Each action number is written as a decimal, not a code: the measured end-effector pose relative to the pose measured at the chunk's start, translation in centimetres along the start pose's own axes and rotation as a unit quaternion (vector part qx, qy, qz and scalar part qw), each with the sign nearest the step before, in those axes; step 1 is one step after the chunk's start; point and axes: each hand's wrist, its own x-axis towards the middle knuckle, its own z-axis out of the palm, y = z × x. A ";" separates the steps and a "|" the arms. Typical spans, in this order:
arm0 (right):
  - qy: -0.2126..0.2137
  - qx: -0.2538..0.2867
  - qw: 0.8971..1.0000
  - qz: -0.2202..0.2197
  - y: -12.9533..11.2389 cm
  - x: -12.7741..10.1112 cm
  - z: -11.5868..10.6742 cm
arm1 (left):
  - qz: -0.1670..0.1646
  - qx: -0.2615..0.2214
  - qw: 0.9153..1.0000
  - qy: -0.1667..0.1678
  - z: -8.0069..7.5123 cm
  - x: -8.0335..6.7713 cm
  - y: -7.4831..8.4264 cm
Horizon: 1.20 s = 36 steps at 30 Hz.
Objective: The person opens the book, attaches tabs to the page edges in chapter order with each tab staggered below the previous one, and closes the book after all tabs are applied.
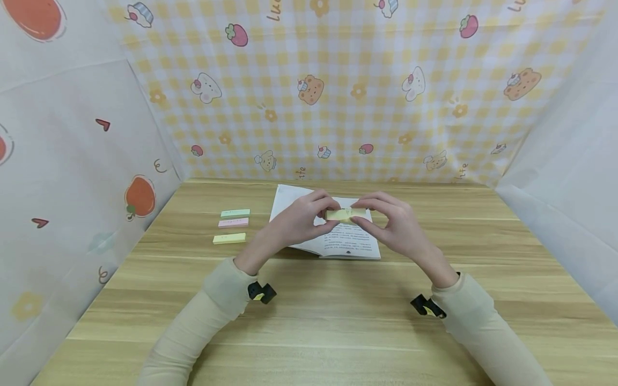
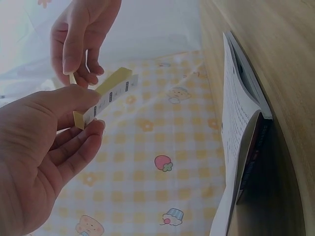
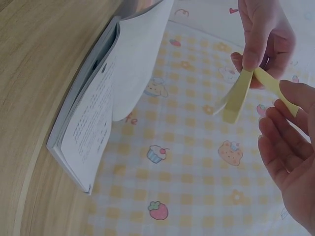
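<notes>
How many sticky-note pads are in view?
4: green pad, pink pad, yellow pad on the table left of the book; another yellow pad in the hands. Others may be hidden.

The left hand (image 1: 301,217) partly hides the book (image 1: 350,245); the writing (image 1: 348,212) on the yellow pad (image 1: 338,215) is too small to read.

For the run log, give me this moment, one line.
left hand: pinches yellow sticky pad | right hand: pinches yellow strip | book: open on table, beneath hands | green pad, pink pad, second yellow pad: left of book
</notes>
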 end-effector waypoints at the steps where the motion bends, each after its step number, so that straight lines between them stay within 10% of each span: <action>1: 0.001 -0.001 1.000 0.000 0.0 0.0 0.0 | -0.001 -0.001 1.000 0.000 0.0 0.0 0.0; 36: 0.057 0.006 0.998 -0.007 0.8 0.7 -2.0 | -0.066 -0.044 0.994 0.073 0.6 0.0 -2.2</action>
